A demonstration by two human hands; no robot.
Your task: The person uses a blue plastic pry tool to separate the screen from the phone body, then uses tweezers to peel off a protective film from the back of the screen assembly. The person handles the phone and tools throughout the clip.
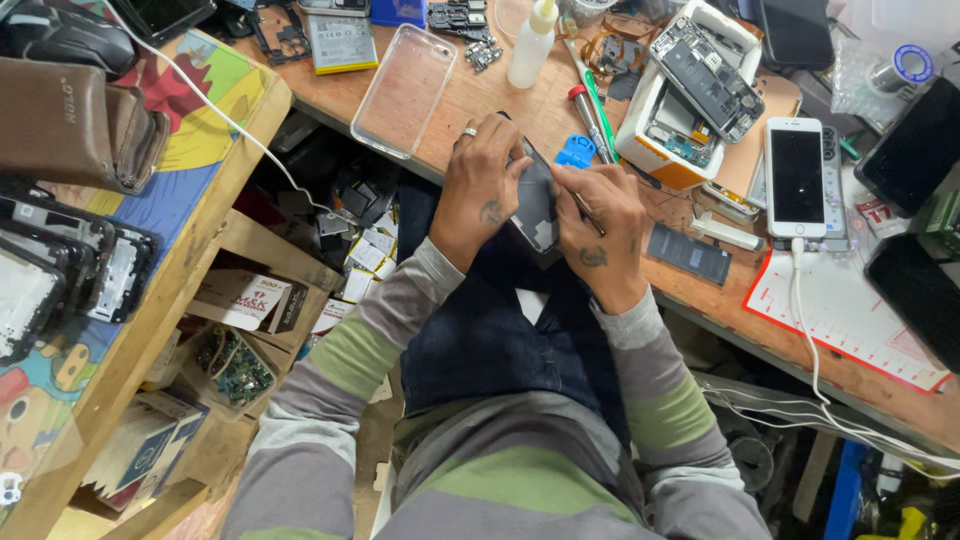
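Fingers (500, 165) of the left hand (483, 190) gripped a dark phone (537, 205); the right hand (600, 225) pinched a thin tool (570, 190).
The phone was over the wooden bench (500, 95) edge; a white-orange box (655, 150) stood right of it, a clear case (405, 90) left.

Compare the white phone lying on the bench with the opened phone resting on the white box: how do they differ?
The white phone lies flat on the bench, closed, dark screen up, a white cable plugged in. The opened phone rests tilted on the white box, insides and battery exposed, no cable visible. Both are slim rectangular handsets.
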